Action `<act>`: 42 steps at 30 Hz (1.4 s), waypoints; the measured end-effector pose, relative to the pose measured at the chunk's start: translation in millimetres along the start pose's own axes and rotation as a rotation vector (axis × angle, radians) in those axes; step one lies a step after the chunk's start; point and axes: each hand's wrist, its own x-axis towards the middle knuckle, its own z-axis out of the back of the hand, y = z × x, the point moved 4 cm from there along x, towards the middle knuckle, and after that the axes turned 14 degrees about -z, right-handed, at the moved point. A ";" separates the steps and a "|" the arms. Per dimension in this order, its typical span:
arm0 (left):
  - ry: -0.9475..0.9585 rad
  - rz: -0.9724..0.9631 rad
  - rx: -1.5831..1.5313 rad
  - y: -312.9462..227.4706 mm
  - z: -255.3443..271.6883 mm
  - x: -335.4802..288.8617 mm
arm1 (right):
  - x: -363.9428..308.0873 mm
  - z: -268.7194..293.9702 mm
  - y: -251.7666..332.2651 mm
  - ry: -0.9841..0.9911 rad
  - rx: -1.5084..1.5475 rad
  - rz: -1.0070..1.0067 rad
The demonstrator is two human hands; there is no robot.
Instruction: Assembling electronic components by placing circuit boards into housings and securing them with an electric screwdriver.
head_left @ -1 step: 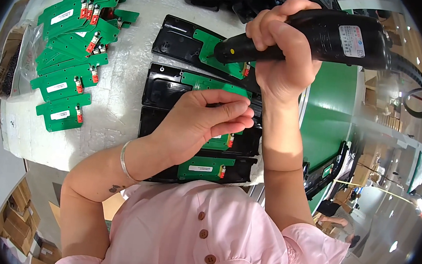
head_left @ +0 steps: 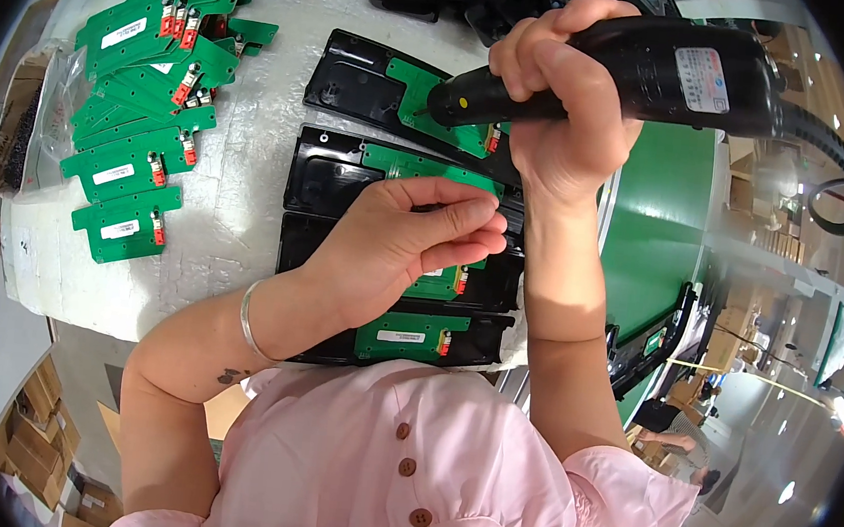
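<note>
Blk driver pts at grn PCB in blk shell.

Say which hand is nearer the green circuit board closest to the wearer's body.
Left. The left hand is just beyond that circuit board; the right hand is farther off, ahead and to the right, gripping a black handheld tool.

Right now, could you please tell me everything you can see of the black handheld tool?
The black handheld tool looks like smooth plastic, thick-bodied, with a pale label, a yellow dot near its narrower nose and a ribbed cord behind. The right hand grips it, nose pointing left, tip over a green board in a black housing; contact is unclear.
</note>
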 end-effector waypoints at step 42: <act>0.198 0.034 -0.072 -3.8 -4.5 4.6 | 9.7 16.9 8.9 -0.155 -0.031 0.039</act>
